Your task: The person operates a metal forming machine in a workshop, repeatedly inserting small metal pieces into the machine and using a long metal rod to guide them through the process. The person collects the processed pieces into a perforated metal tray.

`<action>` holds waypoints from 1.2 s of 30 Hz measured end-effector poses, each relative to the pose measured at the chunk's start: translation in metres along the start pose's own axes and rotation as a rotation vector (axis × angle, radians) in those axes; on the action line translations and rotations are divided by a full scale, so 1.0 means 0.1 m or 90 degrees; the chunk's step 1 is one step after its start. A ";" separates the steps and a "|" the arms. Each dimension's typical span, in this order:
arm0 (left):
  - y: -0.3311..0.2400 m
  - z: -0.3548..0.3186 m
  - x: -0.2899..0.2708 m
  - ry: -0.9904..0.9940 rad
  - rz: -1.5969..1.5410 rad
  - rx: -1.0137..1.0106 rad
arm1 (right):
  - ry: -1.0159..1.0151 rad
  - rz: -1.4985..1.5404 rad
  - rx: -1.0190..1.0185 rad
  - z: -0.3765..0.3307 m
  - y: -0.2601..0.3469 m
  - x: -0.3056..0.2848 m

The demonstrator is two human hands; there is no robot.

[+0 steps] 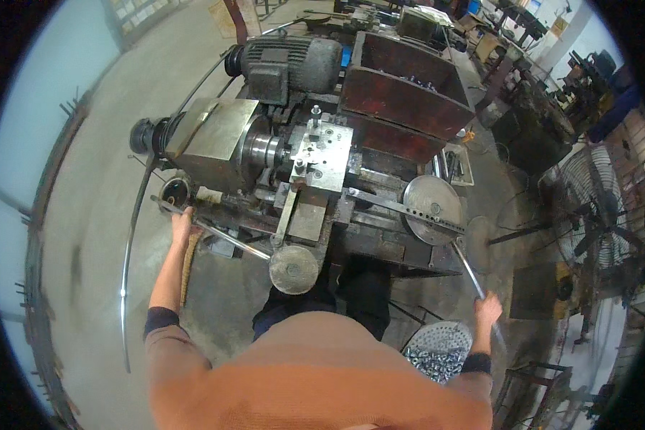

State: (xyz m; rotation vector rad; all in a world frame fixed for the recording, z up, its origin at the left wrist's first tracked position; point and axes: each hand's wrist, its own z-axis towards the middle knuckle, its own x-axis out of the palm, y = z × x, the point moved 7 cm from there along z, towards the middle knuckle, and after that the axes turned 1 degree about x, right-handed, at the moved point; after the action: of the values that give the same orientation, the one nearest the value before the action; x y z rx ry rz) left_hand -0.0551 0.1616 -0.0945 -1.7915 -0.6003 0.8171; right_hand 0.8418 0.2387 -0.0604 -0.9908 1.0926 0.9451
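My left hand is closed round a long metal lever on the left of the machine. This lever runs down to a round metal disc weight in front of me. Off to the right, my right hand grips a second metal lever, its upper end at a larger round disc and a flat bar with holes. Between the two levers stands a lathe-like machine, with a shiny spindle facing a bright metal tool block topped by bolts.
An electric motor sits behind the spindle housing. A rusty metal bin holds small parts. By my right arm is a perforated basket of shiny metal pieces. A large fan stands at right. A long rod extends at left.
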 end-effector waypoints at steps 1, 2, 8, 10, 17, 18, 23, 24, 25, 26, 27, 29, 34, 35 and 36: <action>0.00 0.03 0.06 0.008 -0.011 -0.005 | 0.042 -0.060 0.093 0.20 -0.19 0.16; 0.17 0.18 0.09 0.090 0.036 -0.056 | -0.002 -0.126 0.129 0.34 -0.27 0.25; 0.58 0.07 -0.43 0.080 -0.018 -0.006 | -0.254 0.073 0.075 -0.03 0.74 -0.12; 1.00 0.14 -0.49 0.063 0.277 0.066 | -0.223 0.228 0.069 -0.30 0.94 -0.09; 1.03 0.00 0.44 0.172 0.873 0.323 | 0.100 0.479 -0.032 -1.07 1.72 0.51; 1.18 -0.03 0.40 0.104 0.832 0.295 | 0.147 0.507 -0.036 -1.12 1.90 0.36; 1.97 0.03 0.61 -0.244 0.674 0.364 | 0.230 0.536 -0.095 -1.12 2.18 0.23; 1.84 0.01 0.62 -0.134 0.712 0.369 | 0.192 0.509 -0.110 -1.01 2.17 0.11; 1.68 0.01 0.54 0.069 0.706 0.387 | 0.184 0.509 -0.118 -0.87 2.18 -0.07; 1.51 0.04 0.48 0.145 0.785 0.332 | 0.181 0.514 -0.124 -0.74 2.21 -0.27; 1.44 0.08 0.49 0.227 0.863 0.278 | 0.178 0.521 -0.124 -0.62 2.22 -0.40; 1.42 0.11 0.46 0.213 0.850 0.239 | 0.095 0.505 -0.156 -0.33 2.25 -0.61; 1.42 0.11 0.32 0.230 0.747 0.196 | 0.018 0.626 -0.287 0.18 3.05 -1.43; 1.51 0.19 0.17 0.283 0.744 0.197 | 0.010 0.633 -0.342 0.23 3.36 -1.63; 1.56 0.24 0.09 0.335 0.739 0.199 | 0.019 0.673 -0.406 0.23 3.67 -1.87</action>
State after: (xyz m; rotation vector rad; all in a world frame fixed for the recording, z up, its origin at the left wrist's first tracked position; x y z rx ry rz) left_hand -0.0639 0.1286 -0.2484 -1.8617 0.9638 1.0175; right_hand 0.4629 0.3421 0.0671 -0.8873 1.3873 2.2382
